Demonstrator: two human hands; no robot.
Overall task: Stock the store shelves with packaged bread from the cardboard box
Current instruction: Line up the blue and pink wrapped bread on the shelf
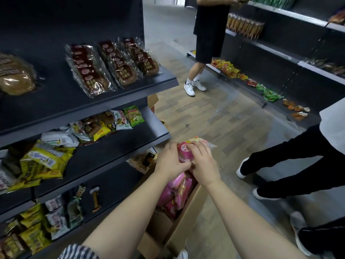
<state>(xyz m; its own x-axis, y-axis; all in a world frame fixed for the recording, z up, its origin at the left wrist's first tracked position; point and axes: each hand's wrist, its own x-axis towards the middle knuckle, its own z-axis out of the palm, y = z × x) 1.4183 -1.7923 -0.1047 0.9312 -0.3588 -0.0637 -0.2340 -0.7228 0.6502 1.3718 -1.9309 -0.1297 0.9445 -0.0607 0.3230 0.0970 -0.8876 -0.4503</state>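
A pink-wrapped bread package (183, 152) is held above the open cardboard box (179, 232), beside the right end of the middle shelf. My left hand (170, 161) grips its left side and my right hand (202, 161) grips its top and right side, fingers curled over the wrapper. More pink bread packages (175, 195) lie in the box below. On the upper dark shelf (130, 94) lie three clear packs of dark small breads (112, 66) and a round brown loaf (15, 75).
The middle shelf (119, 154) and lower shelves carry yellow, green and white snack bags. A person in black shorts (209, 40) stands in the aisle ahead. Another person's black-trousered legs (291, 165) stand close at the right. Snack packets line the opposite shelving's bottom ledge (248, 79).
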